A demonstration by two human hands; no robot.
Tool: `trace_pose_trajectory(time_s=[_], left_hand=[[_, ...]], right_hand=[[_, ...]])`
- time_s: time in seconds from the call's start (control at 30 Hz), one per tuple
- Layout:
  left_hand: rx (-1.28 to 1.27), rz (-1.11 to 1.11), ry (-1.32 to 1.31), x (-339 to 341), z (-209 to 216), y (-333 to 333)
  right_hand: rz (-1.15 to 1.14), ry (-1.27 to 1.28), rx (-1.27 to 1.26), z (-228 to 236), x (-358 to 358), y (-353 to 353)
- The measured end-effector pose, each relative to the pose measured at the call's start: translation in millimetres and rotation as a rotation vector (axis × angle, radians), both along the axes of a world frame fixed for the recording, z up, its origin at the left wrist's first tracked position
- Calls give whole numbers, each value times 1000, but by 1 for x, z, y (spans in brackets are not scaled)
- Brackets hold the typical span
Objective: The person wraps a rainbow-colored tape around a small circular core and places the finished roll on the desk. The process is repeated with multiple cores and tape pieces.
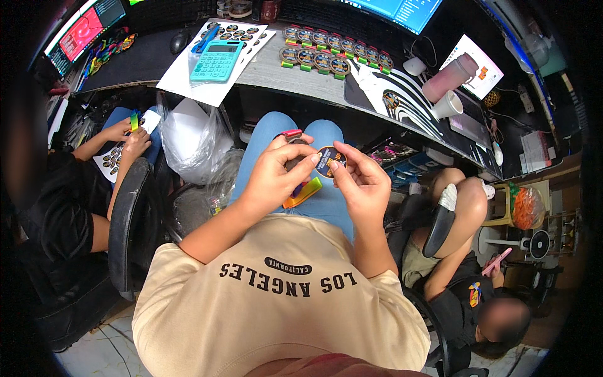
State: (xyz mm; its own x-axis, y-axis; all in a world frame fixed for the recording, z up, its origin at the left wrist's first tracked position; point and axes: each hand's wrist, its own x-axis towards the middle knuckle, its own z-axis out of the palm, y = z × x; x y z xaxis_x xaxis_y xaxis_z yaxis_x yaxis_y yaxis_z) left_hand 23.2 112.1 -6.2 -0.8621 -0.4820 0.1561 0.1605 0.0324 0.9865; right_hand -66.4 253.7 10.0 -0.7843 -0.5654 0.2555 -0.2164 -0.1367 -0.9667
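Above my lap, my left hand (276, 169) is closed around a round medal, mostly hidden by the fingers. A red piece (291, 134) shows at its top and a yellow-orange ribbon (303, 193) hangs below. My right hand (363, 182) pinches a round dark sticker (326, 162) with light and gold print, between thumb and fingers. The sticker's left edge meets my left thumb and fingertip, so both hands are close together. How far the sticker and medal touch is hidden.
Rows of ribboned medals (323, 43) lie on the desk, near a teal calculator (217, 61) on sticker sheets (173, 81). A white cup (448, 105) and pink tumbler (445, 80) stand at right. A person at left handles a ribbon (134, 122); another at right holds a phone (497, 262).
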Motion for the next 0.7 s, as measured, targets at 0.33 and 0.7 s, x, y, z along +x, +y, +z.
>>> trace_pose_trajectory(time_s=[0.33,0.7], left_hand=[[-97,-14,-56,1,-1,-2],[-186,29,-31,0,-5,-2]], right_hand=[[-17,54,32,-1,0,0],[-23,78,42,2,3,0]])
